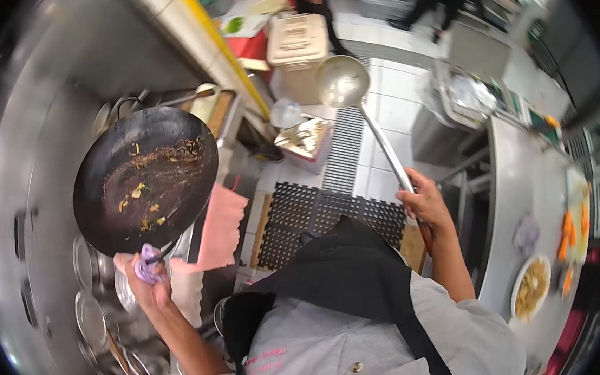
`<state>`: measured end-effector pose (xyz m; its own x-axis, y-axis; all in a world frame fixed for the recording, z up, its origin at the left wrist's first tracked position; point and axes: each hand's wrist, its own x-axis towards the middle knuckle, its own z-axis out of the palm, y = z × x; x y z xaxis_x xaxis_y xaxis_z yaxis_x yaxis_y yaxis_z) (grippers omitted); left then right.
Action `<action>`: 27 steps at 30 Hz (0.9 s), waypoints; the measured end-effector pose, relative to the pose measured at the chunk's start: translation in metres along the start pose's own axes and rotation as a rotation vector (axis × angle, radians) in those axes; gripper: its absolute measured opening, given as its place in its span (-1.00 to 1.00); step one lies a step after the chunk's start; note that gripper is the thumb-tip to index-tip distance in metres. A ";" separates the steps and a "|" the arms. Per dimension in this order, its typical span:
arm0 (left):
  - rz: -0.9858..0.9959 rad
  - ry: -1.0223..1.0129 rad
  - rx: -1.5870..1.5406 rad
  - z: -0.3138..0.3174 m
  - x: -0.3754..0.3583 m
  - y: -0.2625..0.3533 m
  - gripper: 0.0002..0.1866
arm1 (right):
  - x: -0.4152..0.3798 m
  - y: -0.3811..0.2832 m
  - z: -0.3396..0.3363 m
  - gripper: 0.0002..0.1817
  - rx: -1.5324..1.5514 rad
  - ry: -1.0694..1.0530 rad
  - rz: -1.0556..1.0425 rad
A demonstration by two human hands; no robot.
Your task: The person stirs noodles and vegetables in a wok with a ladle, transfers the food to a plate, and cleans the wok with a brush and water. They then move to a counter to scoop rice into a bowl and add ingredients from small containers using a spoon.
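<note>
A dark wok (148, 182) with food scraps and brown residue inside is raised and tilted on the left. My left hand (145, 281) is closed around its handle, with a purple cloth (149, 264) bunched in the grip. On the other side, my right hand (424, 202) wraps round the handle of a long metal ladle (385, 142), whose round bowl (343, 81) points up and away from me. The ladle bowl looks empty and is well apart from the wok. A pink cloth (220, 225) hangs beside the wok's lower right edge.
A steel counter (517, 170) on the right bears a plate of food (531, 288), another purple cloth (526, 234) and carrots (566, 235). Ahead are a lidded beige bin (298, 43), a foil-topped container (306, 139) and a black floor mat (292, 220). Two other people stand farther off.
</note>
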<state>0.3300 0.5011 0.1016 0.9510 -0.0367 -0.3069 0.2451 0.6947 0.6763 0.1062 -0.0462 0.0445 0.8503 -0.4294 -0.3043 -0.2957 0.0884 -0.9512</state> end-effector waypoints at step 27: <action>0.236 0.185 -0.445 -0.024 0.058 -0.045 -0.96 | 0.286 -0.063 0.092 -0.35 0.026 -0.588 -0.042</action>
<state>0.3691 0.4852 0.0370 0.9118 0.2569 -0.3204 -0.1134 0.9074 0.4047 0.4083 -0.0924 0.0128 0.9620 0.1365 -0.2365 -0.2517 0.1072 -0.9619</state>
